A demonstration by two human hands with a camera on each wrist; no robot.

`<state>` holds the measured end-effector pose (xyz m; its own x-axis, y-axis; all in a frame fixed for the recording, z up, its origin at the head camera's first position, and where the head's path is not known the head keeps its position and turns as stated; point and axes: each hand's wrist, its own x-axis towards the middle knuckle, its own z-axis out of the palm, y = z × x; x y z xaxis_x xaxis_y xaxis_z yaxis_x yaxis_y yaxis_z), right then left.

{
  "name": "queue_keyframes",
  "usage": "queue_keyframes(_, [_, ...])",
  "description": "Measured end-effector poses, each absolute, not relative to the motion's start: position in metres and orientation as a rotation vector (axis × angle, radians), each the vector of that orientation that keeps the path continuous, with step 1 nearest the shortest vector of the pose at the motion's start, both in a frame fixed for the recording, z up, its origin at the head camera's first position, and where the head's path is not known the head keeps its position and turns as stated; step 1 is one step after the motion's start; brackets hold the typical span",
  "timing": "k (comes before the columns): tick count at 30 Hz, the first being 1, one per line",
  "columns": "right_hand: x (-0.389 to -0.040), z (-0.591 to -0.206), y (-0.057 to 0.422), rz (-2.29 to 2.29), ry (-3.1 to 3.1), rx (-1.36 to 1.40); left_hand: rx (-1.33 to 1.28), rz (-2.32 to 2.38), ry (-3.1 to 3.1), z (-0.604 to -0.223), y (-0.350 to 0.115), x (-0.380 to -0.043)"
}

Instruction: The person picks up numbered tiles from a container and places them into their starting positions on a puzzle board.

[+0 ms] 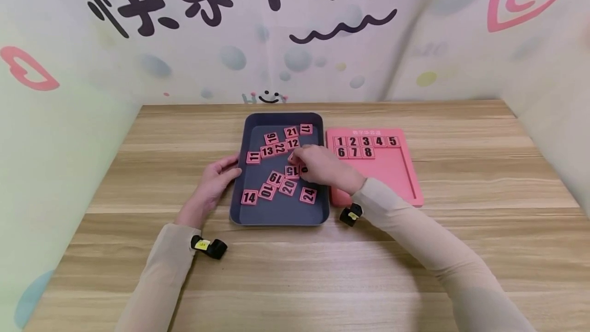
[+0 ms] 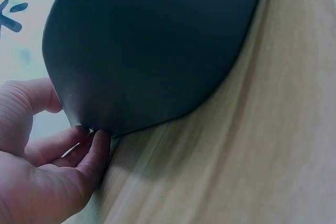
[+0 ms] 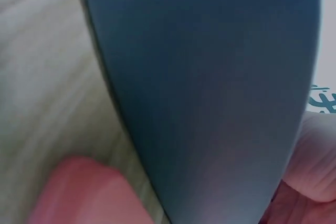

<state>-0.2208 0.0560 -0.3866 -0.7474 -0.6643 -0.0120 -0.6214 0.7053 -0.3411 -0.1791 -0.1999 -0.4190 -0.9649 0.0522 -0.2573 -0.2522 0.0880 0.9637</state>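
The left hand rests loose fingers against the tray; the right hand is at the tiles inside, its grip impossible to tell.

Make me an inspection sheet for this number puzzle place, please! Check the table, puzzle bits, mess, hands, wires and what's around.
Surface: wood-look table.
Job's things: dark tray with loose number tiles, turned different ways; pink board to its right, with tiles 1 to 8 in order, five above three.
Clutter: nothing seen.
Hands: left hand holds the tray's left side; right hand reaches over its right wall, fingertips at the tiles, grip hidden. Each wrist has a small black device.
Cables: nothing seen.
Surroundings: pale walls with black writing and pink hearts.
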Motion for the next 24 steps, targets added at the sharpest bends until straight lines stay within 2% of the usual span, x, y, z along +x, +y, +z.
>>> queue_keyframes(7, [-0.222,-0.386,0.059,-0.554,2.728,-1.000,-0.201,1.976,2.129,-0.419,-0.200,-0.178])
queue_keyframes(16, [-0.218,-0.382,0.056,-0.323,2.774,-1.017,-0.196,1.979,2.130,-0.420,-0.200,-0.178])
queue_keyframes(24, [-0.218,-0.375,0.065,-0.597,2.774,-0.997,-0.177,1.983,2.138,-0.420,-0.200,-0.178])
